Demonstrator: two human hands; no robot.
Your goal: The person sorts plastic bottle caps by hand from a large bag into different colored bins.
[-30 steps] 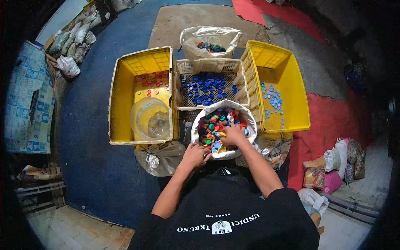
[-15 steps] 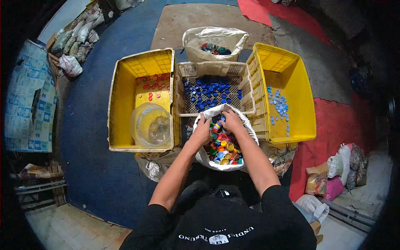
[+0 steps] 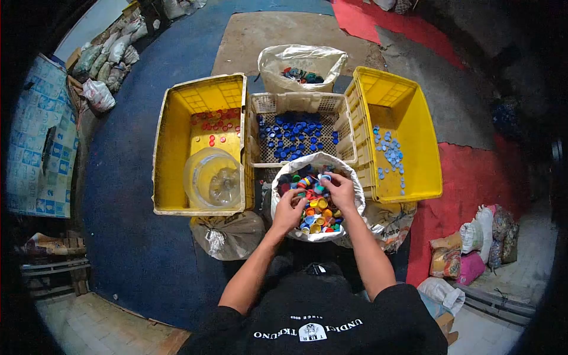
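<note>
A white sack point(image 3: 282, 225) full of mixed bottle caps point(image 3: 319, 204) stands open in front of me. Over its right side, my right hand point(image 3: 341, 194) pinches a pale blue bottle cap point(image 3: 325, 177) between thumb and fingers. My left hand point(image 3: 288, 214) is at the left of the pile, fingers curled, with a green cap point(image 3: 302, 194) at the fingertips; whether it grips that cap is hard to see. Behind the sack, a white crate point(image 3: 302, 102) holds dark blue caps point(image 3: 296, 133).
On the left, a yellow bin point(image 3: 168, 148) holds red caps point(image 3: 216, 120) and a clear plastic container point(image 3: 198, 183). The right yellow bin point(image 3: 417, 142) has light blue caps point(image 3: 389, 151). Another sack point(image 3: 272, 68) with caps stands behind the crate. Filled bags point(image 3: 464, 266) lie to the right.
Both hands have drawn back from the sack's far rim toward its middle. A pale blue cap now shows in my right fingers. The sack's rim has opened wider, and the view has shifted slightly.
</note>
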